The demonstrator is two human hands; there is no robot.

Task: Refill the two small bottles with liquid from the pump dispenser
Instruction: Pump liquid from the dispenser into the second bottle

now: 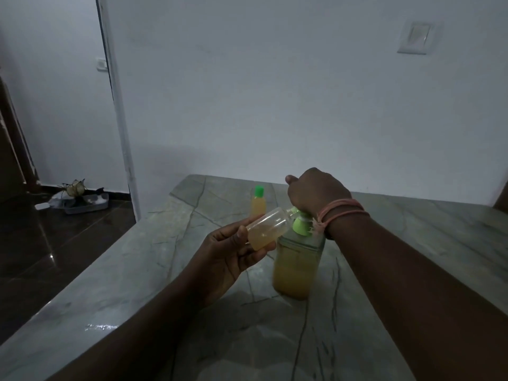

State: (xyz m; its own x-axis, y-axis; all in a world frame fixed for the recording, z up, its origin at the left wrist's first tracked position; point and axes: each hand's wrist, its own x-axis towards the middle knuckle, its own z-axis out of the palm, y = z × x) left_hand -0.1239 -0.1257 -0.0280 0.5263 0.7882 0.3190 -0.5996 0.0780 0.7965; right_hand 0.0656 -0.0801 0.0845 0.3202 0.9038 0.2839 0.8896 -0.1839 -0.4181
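My left hand holds a small clear bottle, tilted with its mouth against the green nozzle of the pump dispenser. The small bottle holds some yellow liquid at its lower end. The dispenser is a clear bottle with yellow liquid and a green pump head, standing on the marble table. My right hand sits on top of the pump head with its fingers curled; its contact with the pump is hidden. A second small bottle, filled yellow with a green cap, stands upright behind.
A white wall with a switch plate rises behind the table. Left of the table the dark floor drops away, with a grey tray of clutter near the doorway. The table's left edge runs diagonally.
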